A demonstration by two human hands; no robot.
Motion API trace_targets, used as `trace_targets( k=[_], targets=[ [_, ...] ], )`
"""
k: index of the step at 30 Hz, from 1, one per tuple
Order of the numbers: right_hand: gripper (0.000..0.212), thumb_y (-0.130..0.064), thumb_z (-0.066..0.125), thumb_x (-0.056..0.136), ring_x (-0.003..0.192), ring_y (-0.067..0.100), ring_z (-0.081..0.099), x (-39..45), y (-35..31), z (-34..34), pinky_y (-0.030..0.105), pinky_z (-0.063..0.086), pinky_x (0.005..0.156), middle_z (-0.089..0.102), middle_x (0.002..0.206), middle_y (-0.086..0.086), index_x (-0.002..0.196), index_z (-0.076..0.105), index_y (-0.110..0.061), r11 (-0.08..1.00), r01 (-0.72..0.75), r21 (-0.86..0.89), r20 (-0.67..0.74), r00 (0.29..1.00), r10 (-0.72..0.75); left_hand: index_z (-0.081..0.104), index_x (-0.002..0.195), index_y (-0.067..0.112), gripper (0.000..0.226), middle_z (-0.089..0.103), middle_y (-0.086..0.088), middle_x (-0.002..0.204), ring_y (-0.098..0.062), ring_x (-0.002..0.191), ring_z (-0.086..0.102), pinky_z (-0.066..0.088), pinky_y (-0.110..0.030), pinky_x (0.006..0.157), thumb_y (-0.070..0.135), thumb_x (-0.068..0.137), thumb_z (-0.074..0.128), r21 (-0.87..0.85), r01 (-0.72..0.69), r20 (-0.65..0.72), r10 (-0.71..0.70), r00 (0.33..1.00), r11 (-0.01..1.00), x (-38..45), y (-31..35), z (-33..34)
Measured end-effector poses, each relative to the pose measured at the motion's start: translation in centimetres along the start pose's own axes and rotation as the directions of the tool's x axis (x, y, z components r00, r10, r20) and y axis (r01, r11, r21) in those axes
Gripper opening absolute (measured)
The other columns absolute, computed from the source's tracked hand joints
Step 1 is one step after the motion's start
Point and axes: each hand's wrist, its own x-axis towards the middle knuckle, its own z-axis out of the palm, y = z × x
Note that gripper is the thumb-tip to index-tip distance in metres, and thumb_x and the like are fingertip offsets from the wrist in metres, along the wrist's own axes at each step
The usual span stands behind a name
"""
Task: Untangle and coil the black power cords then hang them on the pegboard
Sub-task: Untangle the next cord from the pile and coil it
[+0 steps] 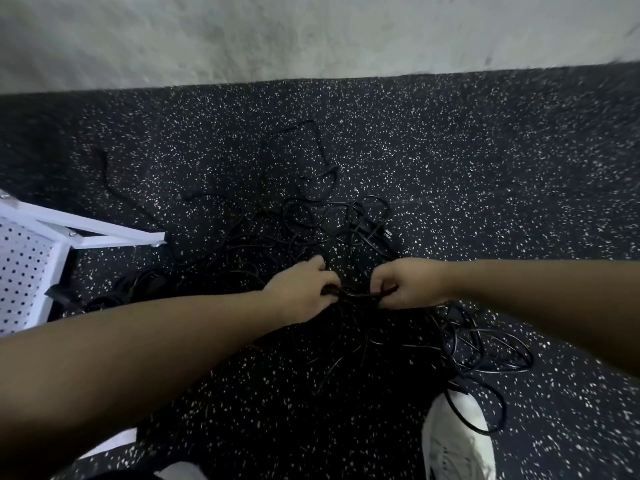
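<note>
A tangle of black power cords [332,230] sprawls over the speckled black floor in the middle of the head view. My left hand [301,292] and my right hand [405,285] are close together above the heap, each with fingers curled round the same bunch of cords, a short stretch of which runs between them. More loops [485,348] trail to the lower right, one crossing a white shoe. The white pegboard [20,268] stands at the left edge on its white frame; only a corner of it shows.
A pale wall [311,36] runs along the far side of the floor. The pegboard's white foot bar [104,226] juts toward the cords. A white shoe [457,441] is at the bottom right. A coiled dark bundle [138,282] lies beside the pegboard base.
</note>
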Motion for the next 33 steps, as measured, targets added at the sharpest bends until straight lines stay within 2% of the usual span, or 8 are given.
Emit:
trace_targets(
  k=[5, 10, 14, 16, 19, 22, 27, 33],
  targets=[
    [0.034, -0.059, 0.057, 0.096, 0.066, 0.008, 0.057, -4.0, -2.7, -2.9, 0.025, 0.046, 0.067, 0.065, 0.075, -0.005, 0.096, 0.064, -0.025, 0.995, -0.021, 0.099, 0.043, 0.999, 0.016, 0.064, 0.129, 0.039, 0.039, 0.059, 0.018, 0.135, -0.014, 0.147, 0.032, 0.007, -0.064, 0.122, 0.058, 0.103, 0.042, 0.280, -0.078, -0.084, 0.106, 0.991, 0.957, -1.9, 1.4, -5.5],
    [0.037, -0.051, 0.049, 0.103, 0.077, 0.010, 0.067, -7.5, -5.2, -6.2, 0.030, 0.052, 0.084, 0.076, 0.085, -0.005, 0.095, 0.064, -0.019, 0.995, 0.006, 0.095, -0.090, 0.996, 0.003, 0.062, 0.125, 0.039, 0.042, 0.065, 0.015, 0.130, -0.016, 0.148, 0.036, -0.011, -0.070, 0.118, 0.059, 0.103, 0.032, 0.415, -0.037, -0.260, 0.157, 0.953, 0.909, -5.3, 3.4, -11.2],
    [0.028, -0.044, 0.054, 0.103, 0.070, 0.011, 0.063, -10.9, -7.1, -8.9, 0.033, 0.053, 0.080, 0.073, 0.079, -0.002, 0.087, 0.061, -0.022, 0.989, 0.105, 0.108, -0.271, 0.960, -0.072, 0.062, 0.108, 0.034, 0.036, 0.067, 0.013, 0.106, -0.009, 0.120, 0.056, -0.005, -0.063, 0.123, 0.055, 0.105, 0.033, 0.344, 0.007, -0.379, 0.132, 0.916, 0.939, -8.1, 5.2, -15.2],
    [0.026, -0.044, 0.056, 0.102, 0.064, 0.012, 0.060, -12.5, -8.2, -9.9, 0.031, 0.052, 0.071, 0.070, 0.076, 0.000, 0.084, 0.062, -0.026, 0.988, 0.133, 0.075, -0.388, 0.917, -0.094, 0.058, 0.098, 0.030, 0.031, 0.064, 0.013, 0.089, -0.007, 0.095, 0.060, 0.017, -0.052, 0.123, 0.052, 0.106, 0.037, 0.278, 0.008, -0.437, 0.119, 0.892, 0.960, -9.7, 6.3, -16.9],
    [0.026, -0.045, 0.056, 0.101, 0.061, 0.016, 0.062, -14.5, -10.1, -11.0, 0.033, 0.056, 0.064, 0.068, 0.072, 0.001, 0.090, 0.068, -0.024, 0.966, 0.239, 0.101, -0.582, 0.801, -0.137, 0.061, 0.094, 0.024, 0.029, 0.068, 0.005, 0.076, -0.008, 0.068, 0.061, 0.045, -0.031, 0.067, 0.046, 0.106, 0.046, -0.067, -0.040, -0.556, -0.004, 0.831, 0.997, -11.9, 7.6, -19.0],
    [0.029, -0.049, 0.057, 0.100, 0.056, 0.017, 0.060, -15.9, -11.7, -11.5, 0.035, 0.054, 0.061, 0.067, 0.069, 0.002, 0.092, 0.068, -0.023, 0.924, 0.326, 0.202, -0.674, 0.730, -0.111, 0.064, 0.092, 0.025, 0.022, 0.069, 0.003, 0.069, -0.005, 0.059, 0.064, 0.049, -0.031, 0.062, 0.038, 0.105, 0.052, -0.308, -0.173, -0.634, -0.066, 0.770, 0.936, -13.6, 8.8, -20.5],
    [0.025, -0.036, 0.053, 0.105, 0.072, 0.015, 0.064, -16.5, -12.8, -10.8, 0.028, 0.052, 0.069, 0.074, 0.084, 0.005, 0.100, 0.066, -0.015, 0.923, 0.245, 0.298, -0.518, 0.853, -0.059, 0.063, 0.099, 0.022, 0.016, 0.057, -0.001, 0.053, -0.030, 0.069, 0.075, 0.064, -0.041, 0.068, 0.031, 0.107, 0.052, -0.624, -0.344, -0.598, -0.145, 0.788, 0.702, -16.2, 11.2, -22.1],
    [0.035, -0.036, 0.035, 0.111, 0.076, 0.020, 0.069, -18.0, -14.8, -10.4, 0.030, 0.060, 0.076, 0.074, 0.077, 0.008, 0.111, 0.063, -0.015, 0.849, 0.346, 0.399, -0.548, 0.833, -0.082, 0.060, 0.103, 0.019, 0.024, 0.046, 0.006, 0.057, -0.012, 0.048, 0.049, 0.049, -0.031, 0.053, 0.034, 0.109, 0.043, -0.698, -0.430, -0.639, -0.227, 0.735, 0.572, -17.4, 11.5, -23.0]
  ],
)
